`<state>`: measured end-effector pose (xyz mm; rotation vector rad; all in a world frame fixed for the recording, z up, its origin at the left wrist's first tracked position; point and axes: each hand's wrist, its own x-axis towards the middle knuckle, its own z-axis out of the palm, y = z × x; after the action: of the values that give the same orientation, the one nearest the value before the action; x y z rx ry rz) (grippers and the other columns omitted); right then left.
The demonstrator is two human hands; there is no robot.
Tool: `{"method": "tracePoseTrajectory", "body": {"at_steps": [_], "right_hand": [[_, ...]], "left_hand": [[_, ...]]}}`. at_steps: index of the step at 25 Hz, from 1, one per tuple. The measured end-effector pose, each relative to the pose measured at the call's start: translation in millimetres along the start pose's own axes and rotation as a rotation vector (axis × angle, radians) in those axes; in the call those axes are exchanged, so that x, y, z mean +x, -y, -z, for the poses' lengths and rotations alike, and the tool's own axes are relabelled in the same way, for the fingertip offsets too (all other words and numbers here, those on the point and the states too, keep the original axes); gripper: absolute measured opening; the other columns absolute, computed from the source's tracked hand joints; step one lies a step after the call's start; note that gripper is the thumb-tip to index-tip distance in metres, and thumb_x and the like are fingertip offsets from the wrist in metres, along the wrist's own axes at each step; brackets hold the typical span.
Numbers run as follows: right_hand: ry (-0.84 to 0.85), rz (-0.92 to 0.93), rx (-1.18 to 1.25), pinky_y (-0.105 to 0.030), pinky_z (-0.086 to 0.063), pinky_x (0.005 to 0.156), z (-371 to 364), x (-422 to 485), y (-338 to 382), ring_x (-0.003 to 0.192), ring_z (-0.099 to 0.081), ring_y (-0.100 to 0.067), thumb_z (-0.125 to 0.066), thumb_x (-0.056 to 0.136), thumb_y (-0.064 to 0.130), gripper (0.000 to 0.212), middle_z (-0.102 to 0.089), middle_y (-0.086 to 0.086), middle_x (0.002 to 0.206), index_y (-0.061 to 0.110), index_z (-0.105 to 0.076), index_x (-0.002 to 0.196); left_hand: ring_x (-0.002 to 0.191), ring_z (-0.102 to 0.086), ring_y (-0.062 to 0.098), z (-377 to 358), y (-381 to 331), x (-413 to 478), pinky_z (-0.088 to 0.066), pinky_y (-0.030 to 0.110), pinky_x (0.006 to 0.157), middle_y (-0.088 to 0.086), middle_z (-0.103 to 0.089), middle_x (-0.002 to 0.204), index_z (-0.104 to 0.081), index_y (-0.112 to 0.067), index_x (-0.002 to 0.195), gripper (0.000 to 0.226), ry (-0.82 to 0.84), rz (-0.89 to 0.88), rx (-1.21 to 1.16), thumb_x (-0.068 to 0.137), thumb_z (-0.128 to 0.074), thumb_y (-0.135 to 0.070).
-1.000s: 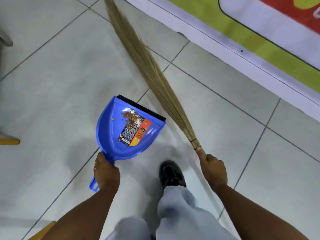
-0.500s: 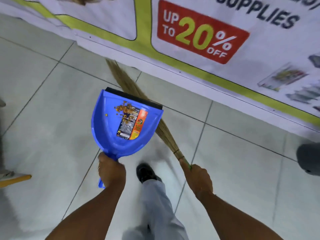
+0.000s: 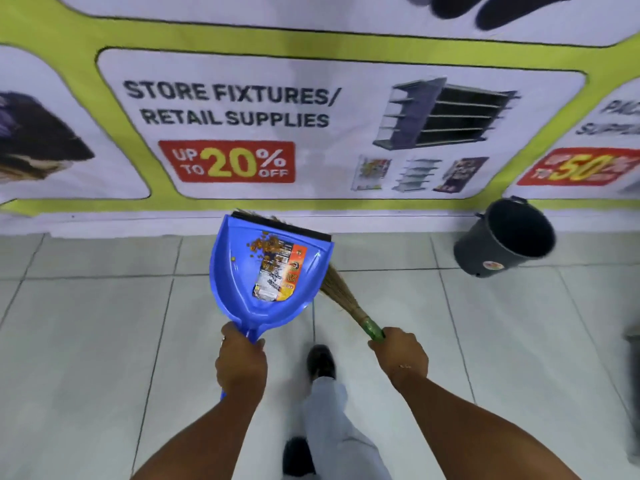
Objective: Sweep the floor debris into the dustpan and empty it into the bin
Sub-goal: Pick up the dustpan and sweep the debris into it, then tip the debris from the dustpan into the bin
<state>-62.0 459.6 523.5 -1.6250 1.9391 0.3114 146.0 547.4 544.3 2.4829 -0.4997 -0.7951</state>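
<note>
Our left hand grips the dustpan holding debris; our right hand grips the broom. Open tile floor separates us from the bin against the wall banner.

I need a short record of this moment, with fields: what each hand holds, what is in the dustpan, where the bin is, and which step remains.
left hand: grips the handle of the blue dustpan
right hand: grips the broom by its green handle
dustpan contents: orange-brown debris near the black lip
bin: dark, open, on the floor by the wall banner, ahead to the right
remaining step: emptying into the bin
</note>
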Motion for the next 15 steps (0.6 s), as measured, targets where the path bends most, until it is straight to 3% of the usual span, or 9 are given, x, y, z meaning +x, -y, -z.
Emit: {"method": "tracePoseTrajectory", "body": {"at_steps": [7,15], "right_hand": [[-0.092,-0.148,-0.098,-0.033,-0.051,0.083,103,54,-107,0.104,-0.064,-0.028,-0.051,0.093,0.035,0.033,-0.065,-0.009,0.114,0.014,-0.059,0.117],[-0.026,-0.137,-0.089,-0.034,-0.051,0.084,179,171,-214,0.105,-0.063,-0.029,-0.045,0.097,0.029,0.029,-0.065,-0.01,0.115,0.014,-0.057,0.119]], "left_hand": [[0.104,-0.059,0.042,-104,-132,-51,-0.047,0.045,0.088,0.02,-0.062,0.112,-0.042,-0.002,0.116,0.041,0.204,-0.225,0.123,0.083,-0.064,-0.01],[0.1,-0.06,0.043,-267,-257,-95,-0.047,0.044,0.084,0.02,-0.065,0.106,-0.044,-0.002,0.113,0.04,0.243,-0.211,0.203,0.081,-0.066,-0.012]]}}
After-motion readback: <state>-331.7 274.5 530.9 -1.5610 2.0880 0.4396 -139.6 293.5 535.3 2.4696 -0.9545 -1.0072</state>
